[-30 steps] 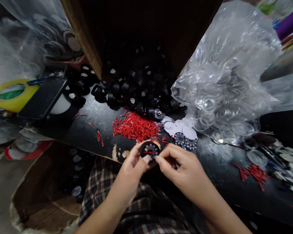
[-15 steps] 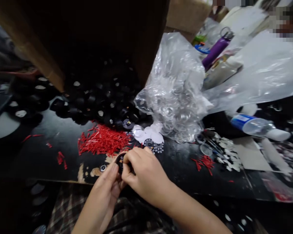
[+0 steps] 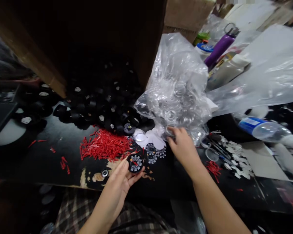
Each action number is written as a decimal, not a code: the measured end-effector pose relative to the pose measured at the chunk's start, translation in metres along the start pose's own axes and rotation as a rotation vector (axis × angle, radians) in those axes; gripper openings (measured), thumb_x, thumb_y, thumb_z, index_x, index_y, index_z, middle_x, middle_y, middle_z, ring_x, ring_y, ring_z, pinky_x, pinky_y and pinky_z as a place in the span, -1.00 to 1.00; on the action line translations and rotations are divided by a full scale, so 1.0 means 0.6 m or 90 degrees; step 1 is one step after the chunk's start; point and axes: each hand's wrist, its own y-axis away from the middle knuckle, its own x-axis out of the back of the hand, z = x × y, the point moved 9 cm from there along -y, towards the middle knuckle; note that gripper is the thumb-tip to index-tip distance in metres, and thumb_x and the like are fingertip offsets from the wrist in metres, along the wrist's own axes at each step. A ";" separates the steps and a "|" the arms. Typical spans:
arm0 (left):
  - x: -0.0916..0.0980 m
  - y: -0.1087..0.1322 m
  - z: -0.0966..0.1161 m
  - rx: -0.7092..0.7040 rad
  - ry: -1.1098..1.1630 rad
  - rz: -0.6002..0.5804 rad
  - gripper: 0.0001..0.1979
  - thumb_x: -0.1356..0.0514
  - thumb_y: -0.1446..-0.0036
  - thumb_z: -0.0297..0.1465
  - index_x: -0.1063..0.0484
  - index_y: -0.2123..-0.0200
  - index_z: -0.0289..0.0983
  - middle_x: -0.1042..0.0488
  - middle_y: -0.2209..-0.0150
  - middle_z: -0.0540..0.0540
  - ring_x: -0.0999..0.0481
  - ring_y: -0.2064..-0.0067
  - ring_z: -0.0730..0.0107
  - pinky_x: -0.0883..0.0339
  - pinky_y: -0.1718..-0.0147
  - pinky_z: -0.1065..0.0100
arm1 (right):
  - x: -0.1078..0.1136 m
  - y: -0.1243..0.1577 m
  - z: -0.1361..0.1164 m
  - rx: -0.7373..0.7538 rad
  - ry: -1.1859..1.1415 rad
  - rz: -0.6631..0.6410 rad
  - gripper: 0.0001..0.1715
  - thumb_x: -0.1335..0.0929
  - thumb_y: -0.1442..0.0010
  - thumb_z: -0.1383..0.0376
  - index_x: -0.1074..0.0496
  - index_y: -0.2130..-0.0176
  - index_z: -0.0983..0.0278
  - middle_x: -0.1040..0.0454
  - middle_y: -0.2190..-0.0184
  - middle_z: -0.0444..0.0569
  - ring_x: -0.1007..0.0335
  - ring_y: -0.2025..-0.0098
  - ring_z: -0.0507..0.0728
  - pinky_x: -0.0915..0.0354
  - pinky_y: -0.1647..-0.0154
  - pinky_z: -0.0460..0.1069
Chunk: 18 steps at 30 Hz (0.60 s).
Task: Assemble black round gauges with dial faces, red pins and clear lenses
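My left hand [image 3: 119, 178] is closed around the rim of a small black dial gauge [image 3: 135, 163], face up, with white markings and a red pointer. My right hand [image 3: 182, 144] reaches to the lower edge of a clear plastic bag [image 3: 178, 74] full of clear round covers. Its thumb and fingers close on one clear cover [image 3: 170, 131], partly hidden by the fingertips. Between the hands lie several loose printed dial discs [image 3: 151, 157] and a stack of white discs [image 3: 148, 138]. A heap of red pointers [image 3: 104, 144] spreads left of them.
Many black gauge housings [image 3: 92, 109] spill from a large open cardboard box [image 3: 156, 42] at the back. To the right are a purple bottle [image 3: 221, 48], a plastic water bottle [image 3: 266, 128], small white pieces [image 3: 239, 159] and a few red pointers [image 3: 213, 170].
My right hand has left the gauge and moved right to the bag of clear covers. My left hand has turned the gauge face up, its red pointer now showing.
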 end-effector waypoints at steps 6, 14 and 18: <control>-0.003 0.002 -0.010 0.065 0.049 -0.007 -0.74 -0.16 -0.21 -0.26 -0.51 0.13 -0.27 -0.62 0.18 -0.14 -0.61 0.17 0.26 -0.45 0.09 0.23 | 0.015 0.058 -0.102 0.119 -0.155 0.040 -0.86 -0.29 -0.25 0.33 -0.46 0.21 0.25 -0.49 0.30 0.00 -0.42 0.23 0.13 -0.35 0.14 0.05; -0.005 0.007 0.016 0.014 0.052 -0.019 -0.73 -0.24 -0.12 -0.21 -0.54 0.16 -0.20 -0.60 0.17 -0.08 -0.57 0.19 0.38 -0.45 0.20 0.41 | -0.046 0.129 -0.223 0.362 -0.140 -0.121 -0.60 -0.27 -0.30 0.28 -0.37 -0.11 0.23 -0.35 -0.16 0.11 -0.23 -0.20 0.26 -0.15 -0.19 0.28; 0.000 0.013 0.023 -0.073 -0.104 -0.040 -0.64 -0.25 -0.12 -0.30 -0.45 -0.01 -0.12 -0.45 -0.12 -0.09 -0.41 -0.13 0.15 -0.39 -0.02 0.20 | -0.043 0.105 -0.206 0.233 -0.243 -0.142 -0.72 -0.21 -0.34 0.26 -0.43 0.05 0.20 -0.53 0.10 -0.01 -0.38 0.00 0.15 -0.26 -0.02 0.11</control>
